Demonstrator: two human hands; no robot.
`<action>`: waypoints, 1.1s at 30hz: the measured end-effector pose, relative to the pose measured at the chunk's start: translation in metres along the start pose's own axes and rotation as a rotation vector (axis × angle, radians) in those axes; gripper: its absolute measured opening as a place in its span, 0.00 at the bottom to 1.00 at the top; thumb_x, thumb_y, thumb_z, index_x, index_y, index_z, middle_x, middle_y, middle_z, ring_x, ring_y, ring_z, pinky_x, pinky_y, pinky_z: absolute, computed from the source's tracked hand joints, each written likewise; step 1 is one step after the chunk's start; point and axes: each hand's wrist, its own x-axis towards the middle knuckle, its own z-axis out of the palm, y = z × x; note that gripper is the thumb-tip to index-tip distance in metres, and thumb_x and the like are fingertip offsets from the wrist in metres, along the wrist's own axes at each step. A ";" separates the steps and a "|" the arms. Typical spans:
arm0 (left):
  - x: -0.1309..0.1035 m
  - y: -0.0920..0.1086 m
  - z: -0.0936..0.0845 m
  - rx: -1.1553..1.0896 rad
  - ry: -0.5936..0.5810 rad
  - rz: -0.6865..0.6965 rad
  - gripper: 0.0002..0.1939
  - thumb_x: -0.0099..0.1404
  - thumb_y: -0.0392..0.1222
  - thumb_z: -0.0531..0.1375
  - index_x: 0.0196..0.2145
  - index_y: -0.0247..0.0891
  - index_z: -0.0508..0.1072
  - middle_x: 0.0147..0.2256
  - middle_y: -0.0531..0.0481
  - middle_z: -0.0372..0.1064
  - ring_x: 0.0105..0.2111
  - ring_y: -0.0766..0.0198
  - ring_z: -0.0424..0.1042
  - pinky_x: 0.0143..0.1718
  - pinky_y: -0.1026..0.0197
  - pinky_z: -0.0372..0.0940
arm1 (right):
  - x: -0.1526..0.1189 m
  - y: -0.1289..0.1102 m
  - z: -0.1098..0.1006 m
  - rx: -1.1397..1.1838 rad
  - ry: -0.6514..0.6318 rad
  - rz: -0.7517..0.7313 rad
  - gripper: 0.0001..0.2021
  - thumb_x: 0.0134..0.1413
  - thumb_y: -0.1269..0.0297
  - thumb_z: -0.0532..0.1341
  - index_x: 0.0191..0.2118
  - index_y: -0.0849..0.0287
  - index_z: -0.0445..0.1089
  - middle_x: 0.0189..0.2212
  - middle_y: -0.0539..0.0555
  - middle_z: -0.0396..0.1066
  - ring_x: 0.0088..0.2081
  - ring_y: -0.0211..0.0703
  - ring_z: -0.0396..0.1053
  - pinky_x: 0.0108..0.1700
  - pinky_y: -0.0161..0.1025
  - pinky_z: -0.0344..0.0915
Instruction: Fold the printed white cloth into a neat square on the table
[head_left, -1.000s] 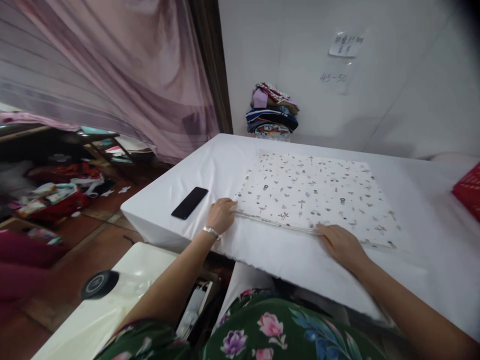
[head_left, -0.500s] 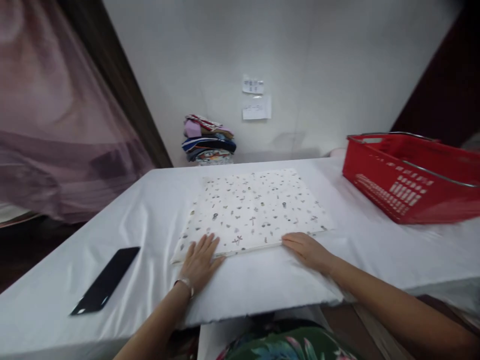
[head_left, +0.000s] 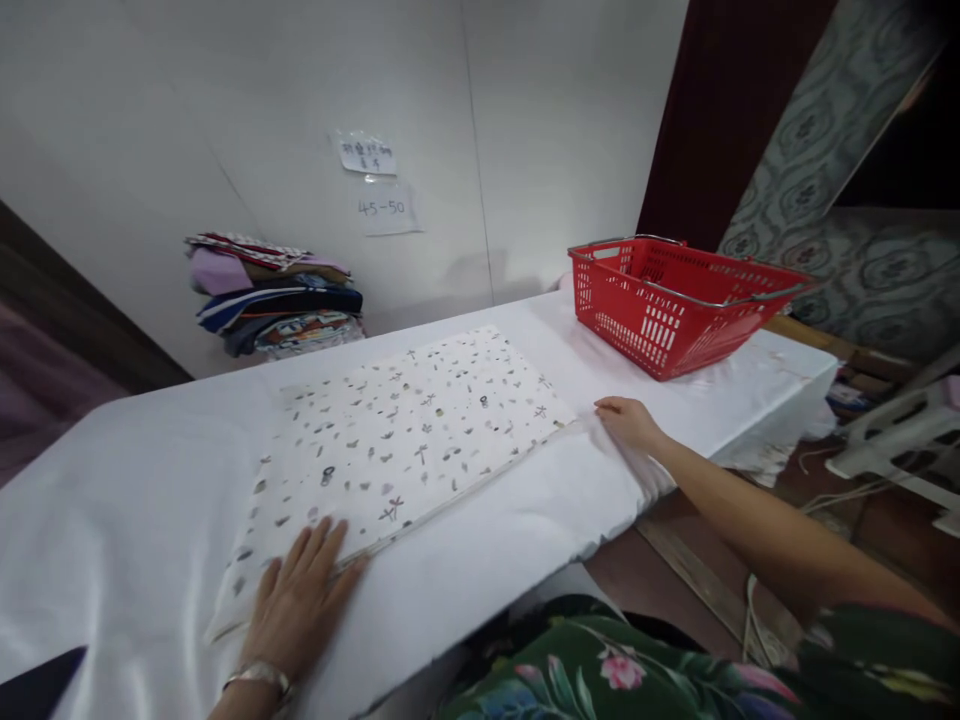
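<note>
A folded white cloth (head_left: 390,450) with a small scattered print lies flat on the table in the head view. My left hand (head_left: 300,590), a bracelet at its wrist, rests with spread fingers on the cloth's near left part. Just beyond the near right corner of that cloth is my right hand (head_left: 630,422), low over the white tablecloth (head_left: 510,530). Its fingers are stretched out toward the left, with no object visible in them; whether the fingertips touch the tablecloth is hard to make out.
A red shopping basket (head_left: 675,310) with metal handles stands at the back right. Folded fabrics (head_left: 277,300) are stacked against the wall at the back left. A dark flat object (head_left: 41,685) lies at the near left. Two paper notes (head_left: 386,208) hang on the wall.
The view has turned right, bringing more of the basket side into sight. My right hand has left the cloth's near edge and moved right past its corner. My left hand stays on the cloth.
</note>
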 end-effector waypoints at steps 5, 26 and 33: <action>0.001 -0.002 0.005 -0.001 0.030 -0.005 0.30 0.63 0.51 0.42 0.60 0.38 0.56 0.63 0.46 0.47 0.63 0.54 0.44 0.59 0.44 0.45 | 0.019 -0.014 0.012 0.095 -0.151 0.187 0.09 0.55 0.67 0.55 0.34 0.65 0.70 0.30 0.56 0.74 0.24 0.33 0.68 0.24 0.28 0.63; -0.002 0.005 0.003 -0.012 0.019 -0.077 0.32 0.62 0.55 0.44 0.60 0.37 0.56 0.62 0.47 0.47 0.63 0.55 0.44 0.61 0.46 0.43 | 0.038 -0.061 0.020 -0.327 -0.389 0.261 0.17 0.46 0.65 0.59 0.11 0.61 0.62 0.05 0.50 0.55 0.12 0.35 0.54 0.19 0.34 0.53; -0.003 0.004 0.004 -0.045 0.023 -0.065 0.31 0.63 0.55 0.46 0.60 0.38 0.57 0.62 0.47 0.48 0.62 0.54 0.46 0.61 0.46 0.43 | 0.040 -0.056 0.020 -0.429 -0.411 0.206 0.14 0.46 0.64 0.58 0.15 0.61 0.64 0.08 0.51 0.59 0.14 0.37 0.58 0.21 0.34 0.55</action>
